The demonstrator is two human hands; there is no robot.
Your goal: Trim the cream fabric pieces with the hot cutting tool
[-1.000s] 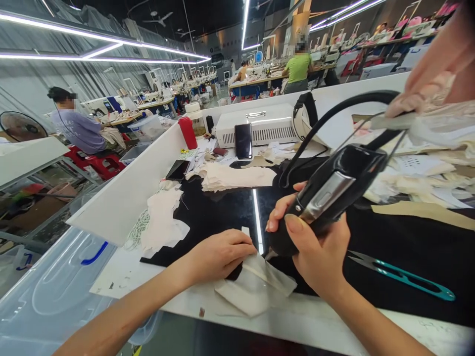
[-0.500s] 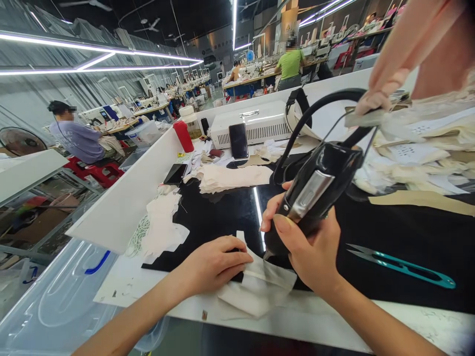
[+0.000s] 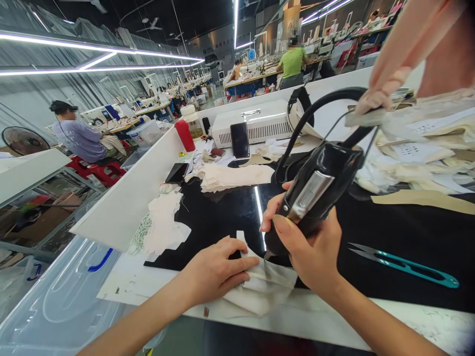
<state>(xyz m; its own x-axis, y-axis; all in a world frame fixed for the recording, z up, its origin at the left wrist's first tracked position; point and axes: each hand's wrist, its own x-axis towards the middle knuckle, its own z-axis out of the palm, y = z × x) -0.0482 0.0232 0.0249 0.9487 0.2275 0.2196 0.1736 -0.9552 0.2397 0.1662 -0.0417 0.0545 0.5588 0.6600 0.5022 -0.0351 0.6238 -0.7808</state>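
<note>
My right hand [image 3: 311, 247] is wrapped round a black corded handheld tool [image 3: 315, 183] with a silver lever on its side. The tool's narrow tip points down at a cream fabric piece [image 3: 256, 296], close to its upper edge; I cannot tell whether it touches. My left hand [image 3: 218, 267] lies on the left part of that fabric, fingers stretched out and pressing it against the black work surface [image 3: 218, 217]. A pale narrow strip [image 3: 241, 236] sticks up beyond my left fingers. To the right lie teal thread snips [image 3: 411, 267].
Cream cut pieces [image 3: 237, 177] lie stacked behind my hands, with white pieces [image 3: 165, 227] at left. A phone [image 3: 239, 140] leans on a white vented box [image 3: 252, 121]. The tool's thick cable [image 3: 297, 133] loops up to hanging pink cloth [image 3: 401, 54]. Bundled fabric [image 3: 419, 148] fills the right.
My left index finger has reached farther right over the fabric, nearer the tool's tip. My right hand and the tool stay almost in place.
</note>
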